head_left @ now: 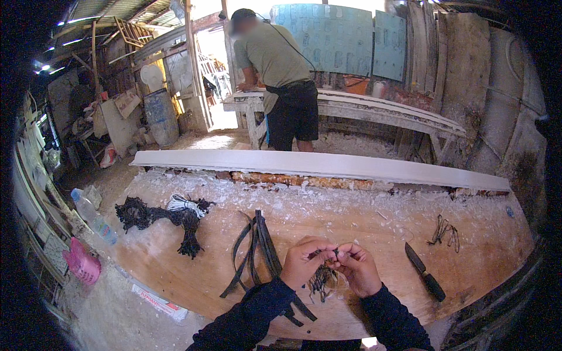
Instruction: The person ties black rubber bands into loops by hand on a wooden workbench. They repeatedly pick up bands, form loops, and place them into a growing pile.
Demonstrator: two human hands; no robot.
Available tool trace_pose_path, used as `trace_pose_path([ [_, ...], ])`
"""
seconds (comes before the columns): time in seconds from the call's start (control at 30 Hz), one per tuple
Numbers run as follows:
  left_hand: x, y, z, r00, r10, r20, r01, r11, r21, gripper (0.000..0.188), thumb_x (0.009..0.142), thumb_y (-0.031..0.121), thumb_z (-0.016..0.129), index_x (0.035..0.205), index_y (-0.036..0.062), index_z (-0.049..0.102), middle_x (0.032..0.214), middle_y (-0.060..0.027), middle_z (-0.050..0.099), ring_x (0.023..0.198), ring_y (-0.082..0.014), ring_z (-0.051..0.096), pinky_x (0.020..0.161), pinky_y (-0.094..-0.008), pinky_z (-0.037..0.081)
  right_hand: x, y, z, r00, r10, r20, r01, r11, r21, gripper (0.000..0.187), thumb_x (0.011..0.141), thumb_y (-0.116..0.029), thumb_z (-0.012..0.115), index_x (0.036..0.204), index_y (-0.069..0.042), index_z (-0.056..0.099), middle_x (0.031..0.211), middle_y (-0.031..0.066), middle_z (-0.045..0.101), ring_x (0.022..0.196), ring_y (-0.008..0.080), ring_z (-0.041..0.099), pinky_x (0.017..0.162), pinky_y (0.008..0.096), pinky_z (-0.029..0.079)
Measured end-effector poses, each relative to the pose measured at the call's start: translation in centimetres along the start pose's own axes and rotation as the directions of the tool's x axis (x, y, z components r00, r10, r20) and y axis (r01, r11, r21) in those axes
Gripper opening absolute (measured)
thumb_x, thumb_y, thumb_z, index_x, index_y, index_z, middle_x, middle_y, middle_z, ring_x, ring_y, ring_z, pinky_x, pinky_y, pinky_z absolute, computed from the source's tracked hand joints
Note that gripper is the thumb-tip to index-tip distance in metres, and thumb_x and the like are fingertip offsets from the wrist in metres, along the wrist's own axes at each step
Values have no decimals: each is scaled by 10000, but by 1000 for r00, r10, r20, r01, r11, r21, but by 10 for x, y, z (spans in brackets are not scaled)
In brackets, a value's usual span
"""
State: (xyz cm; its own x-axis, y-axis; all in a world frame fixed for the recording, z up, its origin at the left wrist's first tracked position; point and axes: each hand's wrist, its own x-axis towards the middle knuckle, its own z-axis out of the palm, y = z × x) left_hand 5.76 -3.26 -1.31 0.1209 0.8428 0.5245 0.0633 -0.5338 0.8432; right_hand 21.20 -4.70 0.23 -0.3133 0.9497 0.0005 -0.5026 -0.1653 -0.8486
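My left hand (pixel 305 262) and my right hand (pixel 358 270) meet over the near middle of the wooden table, fingertips pinched on a dark cord (pixel 336 251). Below and between them hangs or lies a tangle of thin dark cords (pixel 319 284); whether it joins the pinched piece I cannot tell. Flat black straps (pixel 256 243) run beside and under my left wrist. To the right of my hands lies a knife (pixel 425 272) with a black handle. Farther right is a small loose bunch of dark cords (pixel 444 232). Bundles of black cord (pixel 189 233) and a white cord bundle (pixel 185 204) rest at left.
A long white strip (pixel 322 165) spans the table's far edge, with pale flakes scattered before it. Off the left edge are a plastic bottle (pixel 93 216) and a pink basket (pixel 83 263). Another person (pixel 275 61) leans over a white-stained bench (pixel 374 108) behind.
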Motion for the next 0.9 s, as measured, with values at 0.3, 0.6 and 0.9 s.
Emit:
trace_pose_path([
  [0.3,2,1,-2,999,40,28,-40,999,9,139,762,41,627,901,28,632,861,-54,584,740,-126,581,603,-216,480,0,-2,4,1000,-14,-10,13,996,-89,81,818,-114,582,857,-56,542,794,30,574,706,119,546,656,250,471],
  [0.6,1,7,-1,985,-152,77,159,983,-91,145,793,89,608,930,43,626,837,-39,606,719,-105,576,601,-224,473,0,-4,3,997,28,-65,-37,989,-143,85,810,-116,593,860,-77,538,763,13,577,667,100,553,588,241,502],
  [0.9,1,0,-2,968,-196,154,226,953,-203,142,805,98,597,928,28,611,850,-15,608,738,-72,548,620,-202,454,-2,-7,7,997,0,-80,-10,991,-135,124,798,-104,599,905,-79,542,792,2,590,685,101,569,575,231,501],
])
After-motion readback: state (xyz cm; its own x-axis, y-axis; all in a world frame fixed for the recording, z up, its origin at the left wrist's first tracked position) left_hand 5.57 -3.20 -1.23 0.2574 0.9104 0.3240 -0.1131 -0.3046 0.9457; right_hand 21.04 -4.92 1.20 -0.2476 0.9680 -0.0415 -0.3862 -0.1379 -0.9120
